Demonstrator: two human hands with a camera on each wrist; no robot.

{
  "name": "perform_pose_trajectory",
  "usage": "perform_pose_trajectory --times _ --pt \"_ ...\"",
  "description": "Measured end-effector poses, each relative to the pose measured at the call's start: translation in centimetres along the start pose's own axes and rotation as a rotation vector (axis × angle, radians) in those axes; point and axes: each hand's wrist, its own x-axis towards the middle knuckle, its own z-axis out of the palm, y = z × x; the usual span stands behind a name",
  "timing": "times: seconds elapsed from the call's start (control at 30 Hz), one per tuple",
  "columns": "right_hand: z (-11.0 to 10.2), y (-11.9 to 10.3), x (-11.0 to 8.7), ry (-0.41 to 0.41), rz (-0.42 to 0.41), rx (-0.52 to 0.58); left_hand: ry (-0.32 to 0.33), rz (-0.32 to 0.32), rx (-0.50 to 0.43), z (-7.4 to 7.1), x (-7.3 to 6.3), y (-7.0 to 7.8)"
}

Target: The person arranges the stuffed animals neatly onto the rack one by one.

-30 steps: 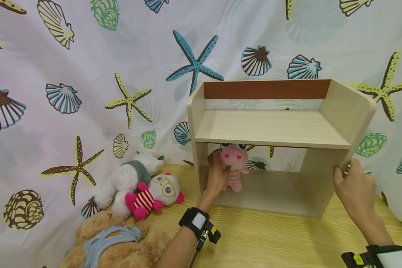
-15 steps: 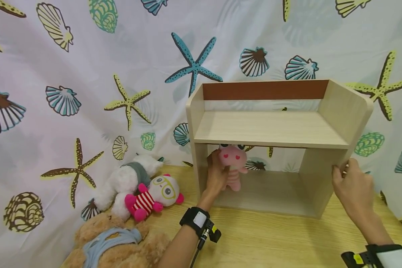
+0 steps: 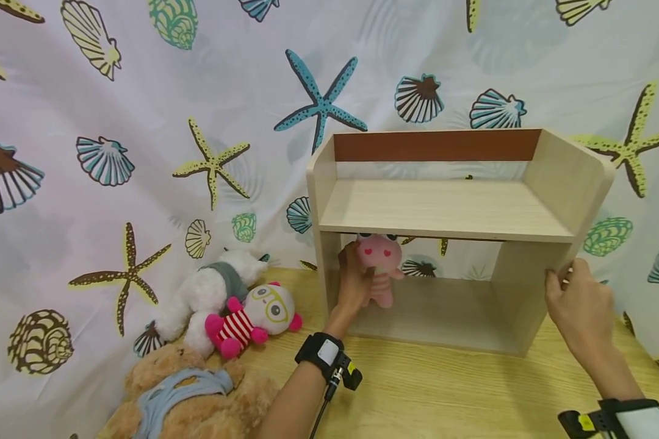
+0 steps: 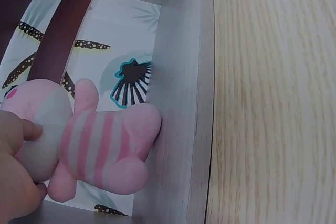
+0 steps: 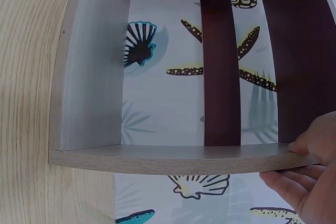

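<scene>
Inside the lower compartment of a small wooden shelf (image 3: pixel 450 210), at its left end, my left hand (image 3: pixel 354 277) grips a pink plush toy (image 3: pixel 381 283) by the side of its head. The toy is upright, with a striped belly and heart-shaped cheek marks; the shelf board hides its top. Seen from the left wrist, the thumb presses the pale muzzle of the toy (image 4: pixel 105 145), whose feet are at the compartment floor. On the other side, my right hand (image 3: pixel 582 305) pinches the front edge of the shelf's right side panel (image 5: pixel 178 160) between thumb and fingers.
Left of the shelf lie a panda plush (image 3: pixel 255 317) in red stripes, a white plush (image 3: pixel 214 292) with a grey-green band, and a brown teddy bear (image 3: pixel 198 396) with a blue scarf. A wooden table (image 3: pixel 417 390) carries everything. Behind hangs a shell-patterned cloth (image 3: pixel 241 79).
My left hand and the pink plush toy have shifted slightly left and deeper into the compartment. The right hand keeps its hold on the side panel.
</scene>
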Motion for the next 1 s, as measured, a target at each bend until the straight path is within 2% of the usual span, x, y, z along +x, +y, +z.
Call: perform_pose_trajectory --times 0.3,0.37,0.53,0.6,0.87,1.0 --pt "0.2 0.2 -0.1 0.000 -0.011 0.004 0.011 -0.050 0.028 0.2 0.5 -0.5" --pt "0.2 0.2 -0.1 0.005 -0.015 0.009 0.007 -0.074 -0.021 0.3 0.7 -0.6" --pt "0.3 0.2 0.0 0.022 -0.038 0.022 0.007 -0.104 -0.042 0.4 1.2 -0.9" --pt "0.4 0.2 0.1 0.022 -0.041 0.022 0.011 -0.088 0.002 0.4 1.5 -0.9" --pt "0.2 0.3 0.1 0.018 -0.043 0.021 0.023 -0.015 0.065 0.6 2.1 -1.0" --pt "0.1 0.5 0.1 0.020 -0.039 0.016 0.006 -0.023 0.110 0.7 2.2 -1.1"
